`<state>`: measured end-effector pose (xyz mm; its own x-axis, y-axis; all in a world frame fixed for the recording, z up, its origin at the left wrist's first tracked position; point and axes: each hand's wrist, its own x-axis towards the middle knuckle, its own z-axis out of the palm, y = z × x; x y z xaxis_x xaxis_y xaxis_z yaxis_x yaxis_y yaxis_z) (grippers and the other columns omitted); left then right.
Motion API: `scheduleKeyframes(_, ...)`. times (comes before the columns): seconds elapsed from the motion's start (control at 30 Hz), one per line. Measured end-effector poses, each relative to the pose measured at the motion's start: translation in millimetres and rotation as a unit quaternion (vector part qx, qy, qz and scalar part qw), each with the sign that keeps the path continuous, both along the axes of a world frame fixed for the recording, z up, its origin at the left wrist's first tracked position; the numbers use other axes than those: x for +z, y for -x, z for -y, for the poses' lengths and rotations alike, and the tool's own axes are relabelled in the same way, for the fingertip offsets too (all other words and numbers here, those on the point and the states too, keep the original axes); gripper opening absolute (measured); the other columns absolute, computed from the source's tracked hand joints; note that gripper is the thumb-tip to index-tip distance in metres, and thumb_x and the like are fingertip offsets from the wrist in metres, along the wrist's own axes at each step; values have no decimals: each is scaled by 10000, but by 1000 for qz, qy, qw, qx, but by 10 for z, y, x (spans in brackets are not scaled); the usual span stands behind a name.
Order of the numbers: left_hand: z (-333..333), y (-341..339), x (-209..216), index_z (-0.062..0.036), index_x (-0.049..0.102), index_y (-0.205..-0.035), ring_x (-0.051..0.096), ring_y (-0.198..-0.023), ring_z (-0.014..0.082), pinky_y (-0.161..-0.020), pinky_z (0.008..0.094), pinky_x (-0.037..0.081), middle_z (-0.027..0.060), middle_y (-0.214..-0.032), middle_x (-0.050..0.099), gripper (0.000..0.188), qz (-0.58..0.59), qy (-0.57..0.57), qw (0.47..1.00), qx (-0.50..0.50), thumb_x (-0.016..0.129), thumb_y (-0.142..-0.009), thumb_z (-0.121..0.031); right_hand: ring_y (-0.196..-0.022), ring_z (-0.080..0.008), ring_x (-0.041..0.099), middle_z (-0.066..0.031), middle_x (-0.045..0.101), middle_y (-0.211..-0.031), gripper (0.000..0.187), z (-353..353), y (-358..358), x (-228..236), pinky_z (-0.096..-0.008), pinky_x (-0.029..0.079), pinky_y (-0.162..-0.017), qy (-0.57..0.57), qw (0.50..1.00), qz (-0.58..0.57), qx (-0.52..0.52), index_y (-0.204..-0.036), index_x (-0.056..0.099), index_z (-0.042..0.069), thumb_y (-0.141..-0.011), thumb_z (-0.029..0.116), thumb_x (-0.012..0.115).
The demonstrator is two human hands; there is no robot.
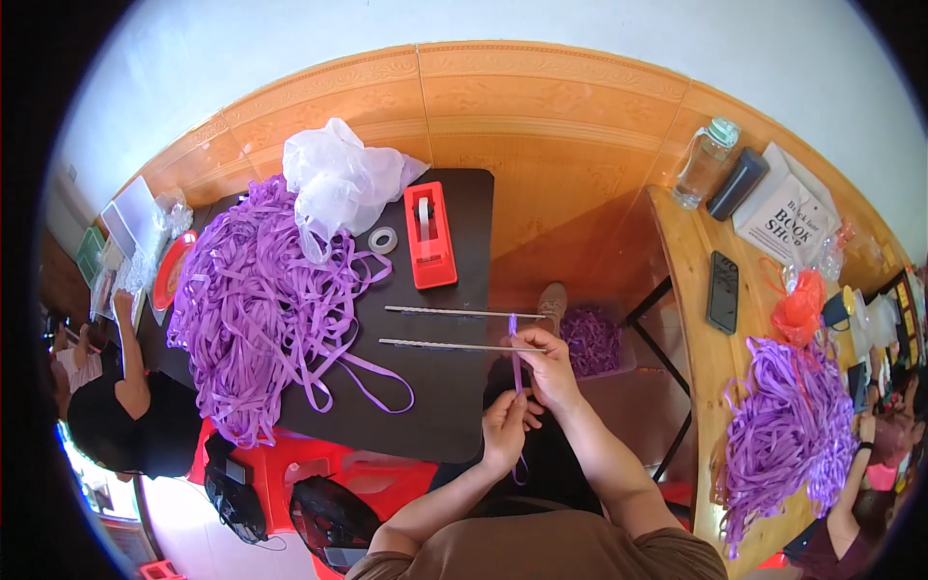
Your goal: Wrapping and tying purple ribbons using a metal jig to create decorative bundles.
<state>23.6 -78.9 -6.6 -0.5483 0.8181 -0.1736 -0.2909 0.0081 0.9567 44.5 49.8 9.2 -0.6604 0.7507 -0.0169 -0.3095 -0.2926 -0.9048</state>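
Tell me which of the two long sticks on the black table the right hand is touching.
The nearer stick: the right hand pinches its right end, together with a purple ribbon strip. The farther stick, closer to the red tape dispenser, lies untouched.

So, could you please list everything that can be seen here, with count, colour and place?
ribbon strip: one, purple, held between both hands
ribbon heap: one, purple, left on black table
thin rods: two, pale, lying on table
tape dispenser: one, red, table's far side
tape roll: one, clear, beside dispenser
plastic bag: one, white, on heap
bin of scraps: one, purple, on floor
second heap: purple, wooden bench at right
phone: one, black, bench
bottle: one, clear, bench
left hand: pinches strip
right hand: pinches strip
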Motion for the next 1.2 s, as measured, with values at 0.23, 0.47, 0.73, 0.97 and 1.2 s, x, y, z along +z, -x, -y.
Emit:
scheduleKeyframes(0.23, -6, -4, -17, -2, 577, -1088, 597, -662, 88, -613, 206, 442, 58, -837, 653, 233, 18, 1, 1000, 0, 454, -986, -172, -770, -116, 605, -75, 657, -868, 89, -4, 31, 71, -240, 482, -721, -1, 999, -48, -7, -916, 632, 5, -897, 85, 599)
scheduleKeyframes(0.47, 78, -170, 18, 38, 416, -1313, 500, -1131, 305, -963, 362, 403, 201, -1260, 476, 511, -365, -13, 931, 25, 625, -863, -85, -722, -110, 612, -71, 661, -830, 69, -281, -373, 168, -236, 496, -690, -60, 988, -17, -143, -887, 630, 11, -886, 74, 601)
scheduleKeyframes(0.73, -2, -91, 509, 35, 515, -1219, 500, -1072, 362, -917, 406, 409, 209, -1238, 476, 450, -424, -113, 898, -45, 632, -785, 6, -769, -119, 581, -76, 629, -884, 20, -186, -1272, 458, -233, 445, -660, -326, 926, 176, 68, -829, 612, -7, -844, -5, 599)
scheduleKeyframes(0.97, -123, -29, 523, 33, 642, -963, 592, -800, 271, -766, 308, 445, 124, -846, 635, 144, -384, -147, 902, -134, 604, -824, 33, -769, -253, 594, -114, 620, -957, 102, 138, -1333, 815, -335, 452, -730, -516, 826, 229, 1, -831, 605, 11, -756, -58, 611)
scheduleKeyframes(1.2, 26, 43, 388, 4, 644, -985, 486, -726, 55, -639, 209, 401, -2, -833, 614, 202, -30, -91, 951, -294, 502, -964, -139, -607, -243, 589, -103, 583, -702, 84, 275, -1354, 780, -302, 447, -535, -464, 857, 221, 44, -840, 600, -7, -775, -58, 587)
